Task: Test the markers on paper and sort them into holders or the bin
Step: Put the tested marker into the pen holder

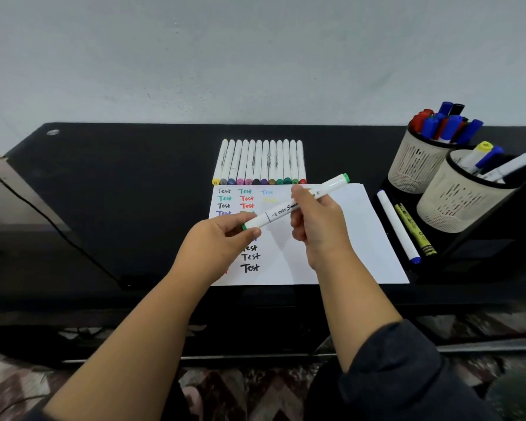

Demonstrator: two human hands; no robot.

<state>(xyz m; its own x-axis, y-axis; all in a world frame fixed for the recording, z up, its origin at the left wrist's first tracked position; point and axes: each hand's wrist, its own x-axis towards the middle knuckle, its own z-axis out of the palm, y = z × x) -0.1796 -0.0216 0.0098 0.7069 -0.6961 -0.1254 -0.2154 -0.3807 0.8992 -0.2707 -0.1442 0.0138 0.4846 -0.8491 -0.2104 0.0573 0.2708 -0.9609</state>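
Green marker (295,201): held in the air over the paper (340,238), tilted, one green end low by the left hand, the other green end high and toward the holders.
Left hand (222,238): fingertips pinch the lower cap end, a tight grip on that end only.
Right hand (316,220): fingers curled round the middle of the barrel, carrying most of the weight.
Likely step: pulling the cap off to write a test word (a judgement; the cap looks seated).
Risk, cap: a sudden release could jerk the tip across the written "Test" rows and smear them.
Risk, row: a swung elbow or barrel could knock the row of markers (260,162) lying at the paper's far edge on the worktop (119,177).
Risk, sorting: near holder (465,196) and far holder (419,162) stand touching, so a hasty drop could land in the wrong one.
Bin: not in view.
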